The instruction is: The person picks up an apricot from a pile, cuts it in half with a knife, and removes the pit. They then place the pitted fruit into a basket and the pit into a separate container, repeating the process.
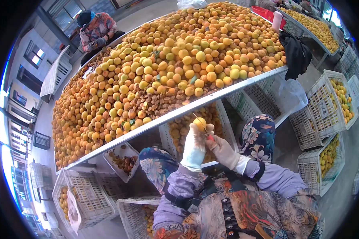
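My left hand (194,145), in a white glove, is closed around a yellow apricot (200,123) held up in its fingertips. My right hand (224,151), also gloved, grips a red-handled tool (210,137) with a thin metal shaft. The shaft lies against the apricot and its end shows above the fruit; how deep it sits in the flesh, I cannot tell. Both hands meet over a white crate (225,120) that holds orange apricot pieces. Just beyond them is the metal edge (175,114) of a table heaped with whole apricots (163,67).
Dark shrivelled pieces (159,101) lie near the table's edge. Plastic crates of apricots stand at the left (85,191) and right (323,107). A black cloth (295,53) hangs off the table corner. Another person (97,32) works at the far left.
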### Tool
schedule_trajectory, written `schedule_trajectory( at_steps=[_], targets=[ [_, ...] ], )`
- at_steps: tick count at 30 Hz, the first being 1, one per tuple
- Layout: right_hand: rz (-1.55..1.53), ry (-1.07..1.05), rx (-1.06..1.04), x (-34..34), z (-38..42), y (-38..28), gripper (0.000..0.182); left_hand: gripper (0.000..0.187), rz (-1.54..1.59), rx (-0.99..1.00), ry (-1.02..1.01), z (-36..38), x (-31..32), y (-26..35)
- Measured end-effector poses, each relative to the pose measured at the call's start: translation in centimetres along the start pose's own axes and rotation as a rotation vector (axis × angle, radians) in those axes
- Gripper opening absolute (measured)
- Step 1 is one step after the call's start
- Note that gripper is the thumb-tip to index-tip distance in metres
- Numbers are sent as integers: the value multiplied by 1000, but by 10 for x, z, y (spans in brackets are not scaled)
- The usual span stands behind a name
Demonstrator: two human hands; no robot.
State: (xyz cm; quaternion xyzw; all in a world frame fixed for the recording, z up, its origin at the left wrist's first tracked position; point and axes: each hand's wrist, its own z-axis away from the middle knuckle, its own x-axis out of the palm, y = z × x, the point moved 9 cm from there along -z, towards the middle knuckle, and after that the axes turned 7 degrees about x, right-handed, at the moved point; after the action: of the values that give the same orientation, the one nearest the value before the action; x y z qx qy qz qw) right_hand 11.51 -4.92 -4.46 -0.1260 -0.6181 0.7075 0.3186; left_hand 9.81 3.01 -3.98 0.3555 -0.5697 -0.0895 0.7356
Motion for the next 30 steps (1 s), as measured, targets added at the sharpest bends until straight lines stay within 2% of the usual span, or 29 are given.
schedule_trajectory(
  at_steps=[2,5,7,9,11,12,14,18,20,23,27,29,30],
  targets=[
    [-33,2,10,1,5,-2,28,51,-2,-10,38,1,-10,-6],
    [20,5,257,-2,11,-7,28,46,-93,63,26,-2,-15,0],
    [28,-5,288,-3,12,-13,27,38,-365,222,75,2,0,25],
    [40,-16,316,-3,11,-18,26,37,-440,233,45,2,3,30],
    [46,-17,396,-2,13,-13,27,39,-686,249,26,-2,-1,34],
    [46,-17,399,-2,10,-1,27,39,-685,248,28,-2,-5,30],
    [60,32,71,-3,-2,-1,28,44,-339,76,38,-6,-12,7],
    [-171,29,78,1,-3,16,28,44,-241,-33,110,1,-18,-4],
    [-156,41,191,-1,0,23,27,46,-305,-16,134,2,-16,-2],
    [-211,18,255,-4,-7,35,26,44,-359,53,148,-5,-18,0],
    [-185,7,260,-7,-10,44,26,45,-495,153,132,-8,-21,9],
    [-11,23,194,-8,-9,39,26,46,-320,20,198,-9,-29,-1],
    [-14,23,196,-6,-8,40,26,46,-321,18,201,-8,-28,-1]
  ],
)
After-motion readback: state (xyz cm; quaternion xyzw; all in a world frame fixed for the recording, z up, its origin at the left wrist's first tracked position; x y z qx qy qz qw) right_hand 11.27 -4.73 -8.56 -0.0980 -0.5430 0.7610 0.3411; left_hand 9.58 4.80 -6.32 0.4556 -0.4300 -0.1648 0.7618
